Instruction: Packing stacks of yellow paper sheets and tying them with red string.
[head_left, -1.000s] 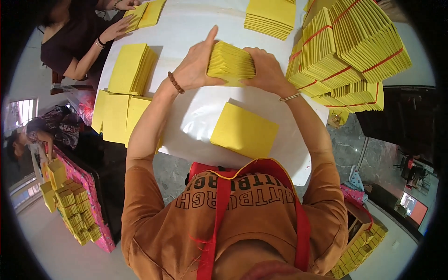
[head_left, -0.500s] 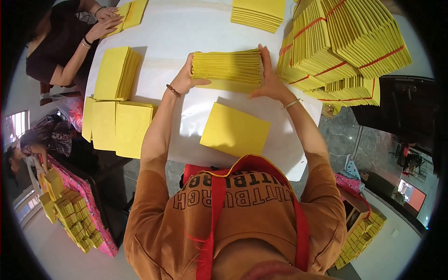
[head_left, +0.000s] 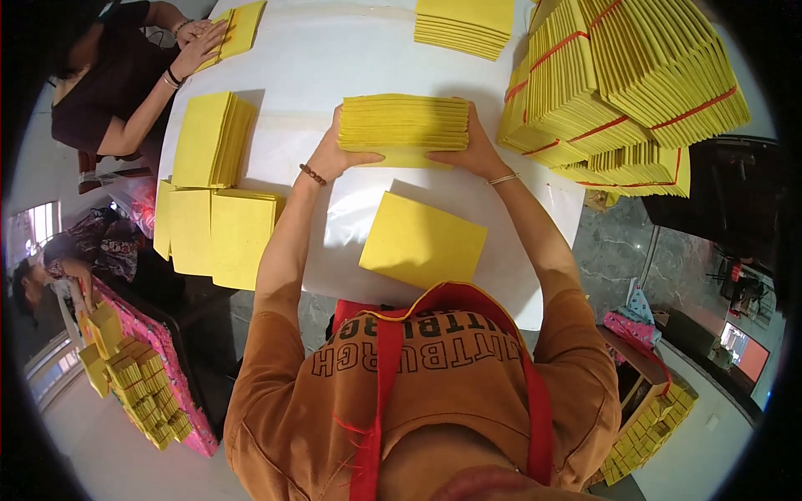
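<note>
A thick stack of flat yellow paper packets (head_left: 405, 123) is held between my two hands over the white table, its layered edges facing me. My left hand (head_left: 338, 154) closes on the stack's left end, thumb along the near side. At the right end my right hand (head_left: 469, 150) grips it the same way, its thumb pointing inward and its fingers mostly hidden behind. Nearer to me, a single-looking yellow packet (head_left: 424, 239) lies flat and slightly turned, partly in shadow. I cannot tell exactly what kind of packets these are.
Yellow piles (head_left: 209, 138) stand along the table's left side, and another pile (head_left: 464, 27) at the far edge. Tall bundles tied with red bands (head_left: 576, 79) rise at the right. A co-worker's hands (head_left: 197, 43) press packets at the far left. Another person sits lower left.
My right hand has gone from spread fingers beside the stack to gripping its right end, with the thumb now on the near side. The co-worker's hands have shifted slightly.
</note>
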A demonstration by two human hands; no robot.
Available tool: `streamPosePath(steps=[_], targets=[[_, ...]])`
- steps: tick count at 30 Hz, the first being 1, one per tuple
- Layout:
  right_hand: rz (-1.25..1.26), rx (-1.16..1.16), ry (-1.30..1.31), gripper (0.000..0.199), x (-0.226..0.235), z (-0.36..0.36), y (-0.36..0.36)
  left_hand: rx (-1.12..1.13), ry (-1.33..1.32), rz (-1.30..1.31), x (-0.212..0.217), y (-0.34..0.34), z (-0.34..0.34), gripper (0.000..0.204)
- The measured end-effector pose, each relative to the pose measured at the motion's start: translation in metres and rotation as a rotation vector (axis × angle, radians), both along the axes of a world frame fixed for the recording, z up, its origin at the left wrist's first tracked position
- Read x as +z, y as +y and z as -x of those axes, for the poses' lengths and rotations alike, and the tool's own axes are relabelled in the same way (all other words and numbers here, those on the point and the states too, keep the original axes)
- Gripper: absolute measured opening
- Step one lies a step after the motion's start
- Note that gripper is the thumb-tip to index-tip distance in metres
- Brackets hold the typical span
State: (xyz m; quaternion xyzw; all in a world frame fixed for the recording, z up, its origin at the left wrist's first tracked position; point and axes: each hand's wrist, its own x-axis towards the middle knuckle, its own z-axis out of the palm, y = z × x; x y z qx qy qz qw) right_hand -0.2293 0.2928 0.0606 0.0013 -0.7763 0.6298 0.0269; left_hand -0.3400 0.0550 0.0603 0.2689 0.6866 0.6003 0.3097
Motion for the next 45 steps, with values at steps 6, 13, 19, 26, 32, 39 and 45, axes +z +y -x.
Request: streamPosePath(steps=[6,13,19,26,32,39,45], targets=[[0.080,-0.025,-0.092,0.084,-0.024,-0.003,-0.002,-0.047,0.113,0.165,-0.037,0.000,0.009,0.100],[0.187,-0.102,-0.069,0.082,-0.015,-0.005,-0.005,-0.129,0.516,0.452,-0.040,0.001,0.010,0.100],[-0.192,-0.086,-0.023,0.071,0.045,-0.001,-0.002,0.016,-0.144,-0.205,0.015,-0.008,-0.004,0.128],[-0.744,0.076,-0.011,0.071,0.098,0.015,-0.030,-0.140,0.947,0.169,0.078,0.004,-0.005,0.132],[-0.534,0.204,0.313,0.110,0.086,0.009,-0.021,-0.004,0.515,0.042,0.049,-0.006,-0.005,0.105],[-0.081,0.179,0.053,0.140,0.032,-0.001,-0.028,0.038,0.212,-0.036,0.040,-0.009,-0.010,0.092],[0.048,0.131,0.094,0.137,0.037,0.006,-0.023,0.030,0.080,-0.226,0.033,0.007,-0.019,0.102]])
